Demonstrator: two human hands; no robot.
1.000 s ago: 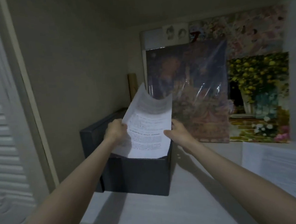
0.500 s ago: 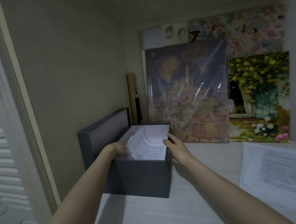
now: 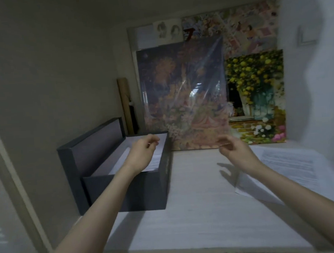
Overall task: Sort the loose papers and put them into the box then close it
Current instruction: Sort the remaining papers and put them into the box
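Papers (image 3: 154, 160) lie inside the open box (image 3: 127, 194) at centre-left; left hand (image 3: 142, 153) and right hand (image 3: 236, 151) hover relaxed, grasping nothing.

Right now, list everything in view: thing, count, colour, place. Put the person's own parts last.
box: one, dark grey, open, on the left of the table by the wall
box lid: one, dark grey, standing on edge between box and wall
papers in the box: a stack, white, count unclear
loose papers: a few sheets, white with print, on the table at right
table: one, whitish
wrapped painting: one, dark with orange, in clear plastic, leaning at the back
flower painting: one, yellow and green, behind the wrapped one at right
cardboard tube: one, tan, upright in the corner
left hand: one, over the box, holding nothing
right hand: one, above the table, holding nothing
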